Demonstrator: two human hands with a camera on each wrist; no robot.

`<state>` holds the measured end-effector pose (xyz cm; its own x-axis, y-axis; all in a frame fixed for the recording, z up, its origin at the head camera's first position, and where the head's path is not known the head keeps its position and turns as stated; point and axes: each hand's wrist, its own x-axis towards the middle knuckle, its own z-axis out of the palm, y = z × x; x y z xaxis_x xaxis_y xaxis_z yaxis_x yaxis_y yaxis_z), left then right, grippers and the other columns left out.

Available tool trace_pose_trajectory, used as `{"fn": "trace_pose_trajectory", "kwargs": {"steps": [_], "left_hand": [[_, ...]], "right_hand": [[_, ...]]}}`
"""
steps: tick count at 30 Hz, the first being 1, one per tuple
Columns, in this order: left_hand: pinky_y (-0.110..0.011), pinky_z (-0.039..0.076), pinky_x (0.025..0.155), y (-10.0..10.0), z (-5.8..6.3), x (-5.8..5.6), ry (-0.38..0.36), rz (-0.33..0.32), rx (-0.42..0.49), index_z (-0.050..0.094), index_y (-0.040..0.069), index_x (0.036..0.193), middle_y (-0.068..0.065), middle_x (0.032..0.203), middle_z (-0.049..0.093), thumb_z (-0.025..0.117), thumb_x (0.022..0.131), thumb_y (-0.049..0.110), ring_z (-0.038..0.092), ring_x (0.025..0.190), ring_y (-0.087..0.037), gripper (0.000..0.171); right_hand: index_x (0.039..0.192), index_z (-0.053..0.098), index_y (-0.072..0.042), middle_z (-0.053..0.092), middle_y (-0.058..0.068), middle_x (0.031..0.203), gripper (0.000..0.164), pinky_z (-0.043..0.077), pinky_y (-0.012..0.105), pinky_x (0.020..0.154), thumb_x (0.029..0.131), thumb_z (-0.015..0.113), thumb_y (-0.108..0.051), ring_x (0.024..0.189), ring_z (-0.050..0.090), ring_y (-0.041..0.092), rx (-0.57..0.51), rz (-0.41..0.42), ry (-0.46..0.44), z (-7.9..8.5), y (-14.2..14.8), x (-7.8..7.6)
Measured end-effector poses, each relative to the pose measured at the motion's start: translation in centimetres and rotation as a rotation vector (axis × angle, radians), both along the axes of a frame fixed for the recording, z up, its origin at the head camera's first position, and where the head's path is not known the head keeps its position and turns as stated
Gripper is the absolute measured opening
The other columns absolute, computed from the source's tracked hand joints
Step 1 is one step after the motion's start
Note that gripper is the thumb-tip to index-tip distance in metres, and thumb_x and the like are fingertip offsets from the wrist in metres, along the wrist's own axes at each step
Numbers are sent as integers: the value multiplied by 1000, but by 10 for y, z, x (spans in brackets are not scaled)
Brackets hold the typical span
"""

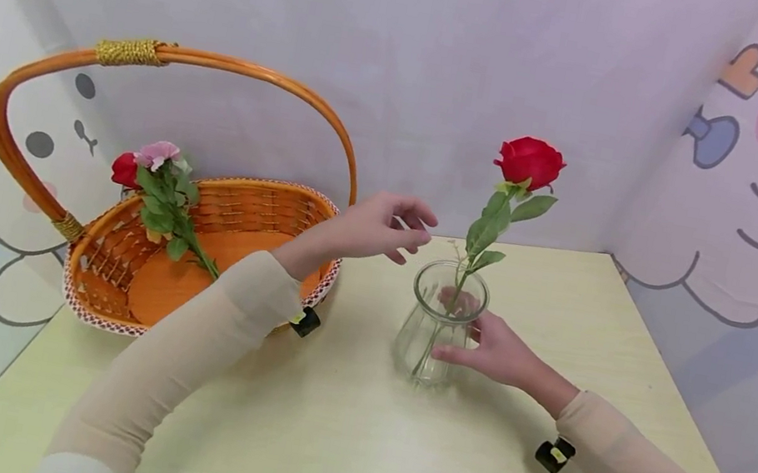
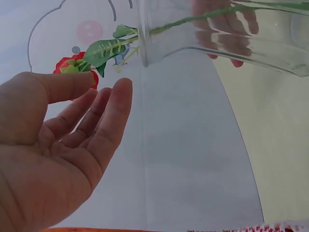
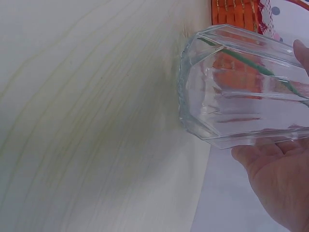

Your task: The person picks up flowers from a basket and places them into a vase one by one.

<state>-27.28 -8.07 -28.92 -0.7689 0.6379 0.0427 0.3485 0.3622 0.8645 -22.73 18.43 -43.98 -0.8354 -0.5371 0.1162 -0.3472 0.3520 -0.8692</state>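
Observation:
A clear glass vase [image 1: 416, 336] stands on the table with a single red rose [image 1: 531, 163] in it, its green stem leaning against the rim. My right hand [image 1: 499, 351] holds the vase from the right, thumb on the near side and fingers behind the glass. In the right wrist view the faceted vase base [image 3: 198, 92] shows the stem inside. Left of the rose, my left hand [image 1: 380, 228] hovers in the air, fingers loosely bent and nothing between them. The left wrist view shows that hand [image 2: 72, 145] apart from the vase neck [image 2: 145, 34].
An orange wicker basket [image 1: 106, 273] with a tall arched handle [image 1: 256, 71] stands at the left, partly behind my left arm. Inside lie a red flower [image 1: 125, 169] and a pink flower [image 1: 157, 154] with green leaves. Cartoon-printed cloth [image 1: 535, 44] hangs around the table [image 1: 341, 450].

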Motion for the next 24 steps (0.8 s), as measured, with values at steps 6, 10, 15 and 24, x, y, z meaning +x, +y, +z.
{"fn": "trace_pose_trajectory", "kwargs": {"steps": [6, 10, 15, 24], "left_hand": [[-40, 63, 78, -21, -2, -1, -18, 42, -1, 64, 6, 123, -14, 103, 66, 64, 102, 16, 69, 90, -28, 23], [-41, 63, 78, -41, -6, -2, -24, 65, -4, 65, 7, 122, -14, 103, 67, 66, 101, 18, 69, 91, -28, 24], [-43, 62, 79, -75, -10, -4, -33, 117, -25, 65, 8, 124, -15, 104, 68, 67, 101, 22, 68, 92, -32, 27], [-43, 61, 85, -130, -11, -4, -166, 258, -11, 57, 9, 137, -19, 116, 66, 65, 102, 26, 68, 99, -33, 40]], "right_hand": [[153, 40, -15, 47, 10, 154, 86, 36, 56, 114, 83, 87, -31, 142, 42, 28, -9, -8, 3, -2, 2, -2], [154, 39, -15, 45, 9, 155, 87, 36, 56, 114, 83, 87, -31, 143, 41, 29, -9, -5, 7, -1, 2, -1], [155, 38, -13, 44, 10, 156, 87, 37, 57, 113, 84, 86, -32, 142, 41, 33, -7, 2, 18, 1, 0, 0], [154, 38, -14, 44, 10, 156, 87, 37, 53, 114, 84, 86, -31, 143, 41, 30, -7, 4, 16, -4, 1, -1]]}}
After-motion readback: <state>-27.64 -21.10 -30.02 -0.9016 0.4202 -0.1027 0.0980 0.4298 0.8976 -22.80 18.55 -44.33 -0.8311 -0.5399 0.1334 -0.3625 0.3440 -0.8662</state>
